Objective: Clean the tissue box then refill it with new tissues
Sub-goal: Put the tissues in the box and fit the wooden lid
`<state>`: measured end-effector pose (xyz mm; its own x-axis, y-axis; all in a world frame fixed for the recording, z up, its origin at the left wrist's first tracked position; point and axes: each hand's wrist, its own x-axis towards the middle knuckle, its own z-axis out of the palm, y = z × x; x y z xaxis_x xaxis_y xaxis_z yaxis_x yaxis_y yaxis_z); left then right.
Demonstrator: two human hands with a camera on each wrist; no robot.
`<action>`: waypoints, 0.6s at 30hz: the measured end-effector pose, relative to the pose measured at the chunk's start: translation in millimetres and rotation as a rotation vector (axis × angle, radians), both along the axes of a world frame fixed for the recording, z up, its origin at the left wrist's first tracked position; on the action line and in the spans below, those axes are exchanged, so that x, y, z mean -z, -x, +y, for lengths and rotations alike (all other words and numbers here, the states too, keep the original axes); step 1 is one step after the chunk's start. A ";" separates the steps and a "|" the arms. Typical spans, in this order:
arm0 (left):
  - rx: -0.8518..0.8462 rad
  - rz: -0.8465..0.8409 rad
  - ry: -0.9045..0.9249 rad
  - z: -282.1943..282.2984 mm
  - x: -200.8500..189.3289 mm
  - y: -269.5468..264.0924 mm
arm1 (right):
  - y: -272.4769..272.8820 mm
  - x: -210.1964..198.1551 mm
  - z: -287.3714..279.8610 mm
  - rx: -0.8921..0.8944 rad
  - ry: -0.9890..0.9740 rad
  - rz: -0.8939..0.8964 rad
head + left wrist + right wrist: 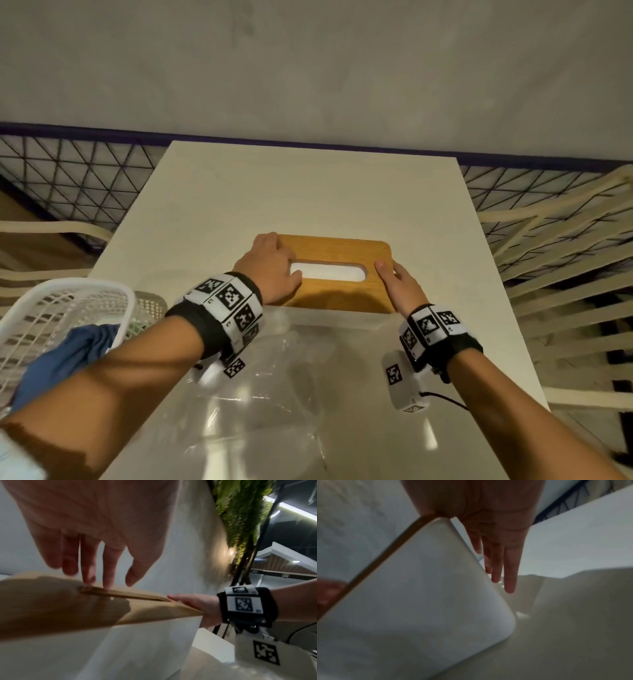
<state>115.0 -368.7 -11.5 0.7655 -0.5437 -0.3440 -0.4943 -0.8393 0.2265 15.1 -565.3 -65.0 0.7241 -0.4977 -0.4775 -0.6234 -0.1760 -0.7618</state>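
Observation:
The tissue box [337, 250] has a white body and a wooden lid with an oval slot, and stands in the middle of the table. White tissue [329, 272] shows in the slot. My left hand [270, 265] lies flat on the lid's left part, fingers straight, thumb at the slot's edge. In the left wrist view the left hand's fingers [109, 566] touch the lid [145, 609] by the slot. My right hand [399, 284] is at the box's right end, thumb on the lid. The right hand's fingers [510, 568] run straight down beside the white end wall [419, 601].
A white mesh basket [51, 287] with a blue cloth [68, 353] sits at the table's left front edge. A crumpled clear plastic wrapper [274, 377] lies between my forearms. Cream slatted chairs [565, 257] stand on either side of the table [274, 188]; a wall is behind.

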 end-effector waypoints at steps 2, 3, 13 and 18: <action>-0.012 0.080 -0.028 -11.1 -4.1 5.4 | 4.8 -1.0 0.7 -0.010 0.006 0.005; -0.009 0.105 -0.072 -17.7 -4.4 8.0 | 6.4 -2.6 1.2 -0.010 -0.004 0.007; -0.043 -0.011 -0.319 -79.6 -13.1 14.9 | 10.3 -7.2 4.0 0.108 -0.298 0.030; -0.046 0.028 -0.326 -83.0 -7.0 10.5 | 11.8 -3.6 4.5 0.107 -0.328 -0.024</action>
<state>104.6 -451.7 -4.5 0.7748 -0.3664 -0.5152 -0.4514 -0.8912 -0.0451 3.3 -560.7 -61.4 0.6888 -0.3947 -0.6081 -0.6064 0.1460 -0.7816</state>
